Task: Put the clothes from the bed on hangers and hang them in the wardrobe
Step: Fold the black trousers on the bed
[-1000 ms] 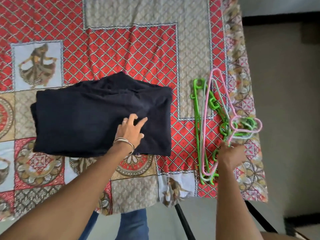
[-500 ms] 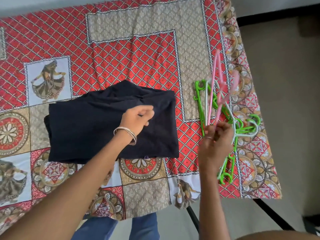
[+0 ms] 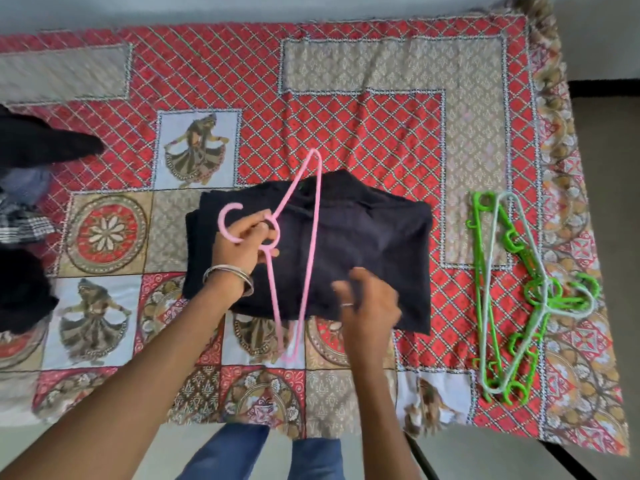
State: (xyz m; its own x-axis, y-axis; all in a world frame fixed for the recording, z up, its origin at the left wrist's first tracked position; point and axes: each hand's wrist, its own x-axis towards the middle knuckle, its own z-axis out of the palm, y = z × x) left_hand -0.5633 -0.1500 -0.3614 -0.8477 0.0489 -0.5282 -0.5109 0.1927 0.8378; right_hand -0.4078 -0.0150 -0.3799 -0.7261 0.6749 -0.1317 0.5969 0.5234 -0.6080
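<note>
Left hand (image 3: 242, 245): gripping the pink hanger (image 3: 301, 244) by its neck, freeing the other hand for the cloth.
Right hand (image 3: 369, 306): hovering over the garment (image 3: 363, 244), fingers loosely spread, holding nothing.
Garment: lying folded mid-bed (image 3: 346, 116), near the front edge, under the hanger.
Spare hangers (image 3: 512, 299): lying by the bed's right edge, within reach.

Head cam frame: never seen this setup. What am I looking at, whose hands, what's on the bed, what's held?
There is no robot here: a person wears one wide-angle camera on the head, looking down at their own arms. The left hand grips a pink hanger near its hook, over a folded dark garment lying on the patterned bedspread. The right hand is blurred, fingers loosely spread above the garment, holding nothing. Green and pale hangers lie in a pile to the right; more dark clothes sit at the left edge.
</note>
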